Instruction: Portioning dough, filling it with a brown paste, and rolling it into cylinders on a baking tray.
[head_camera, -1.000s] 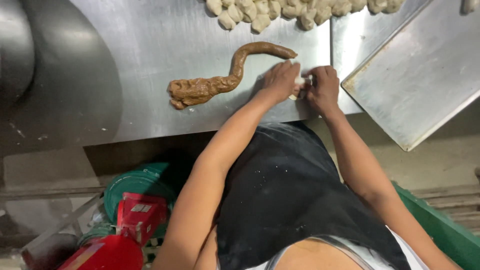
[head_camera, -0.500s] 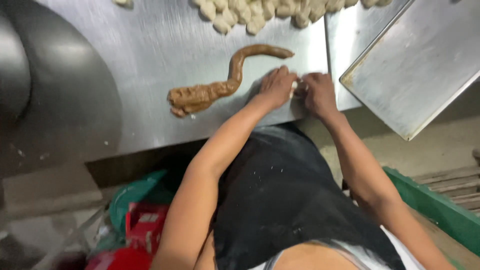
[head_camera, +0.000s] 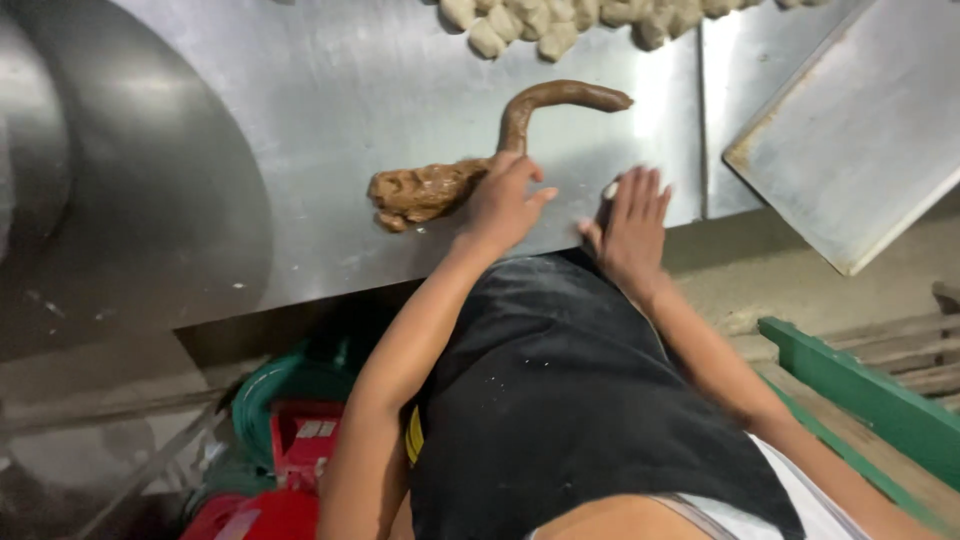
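Observation:
A long brown dough rope (head_camera: 530, 110) lies on the steel table (head_camera: 300, 150), thick and lumpy at its left end (head_camera: 420, 192) and curving thin to the upper right. My left hand (head_camera: 505, 200) rests on the rope's middle, fingers curled onto it. My right hand (head_camera: 632, 225) lies flat near the table's front edge with its fingers spread. A small pale dough piece (head_camera: 610, 188) peeks out at its fingertips.
Several pale dough pieces (head_camera: 560, 25) are heaped at the table's far edge. An empty steel tray (head_camera: 850, 130) sits tilted at the right, over the table's corner. Below are a green crate edge (head_camera: 860, 390), a green tub (head_camera: 270, 385) and red packets (head_camera: 305, 440).
My left hand has left the spot beside the right hand and moved left onto the brown rope. My right hand has flattened out over the small pale piece.

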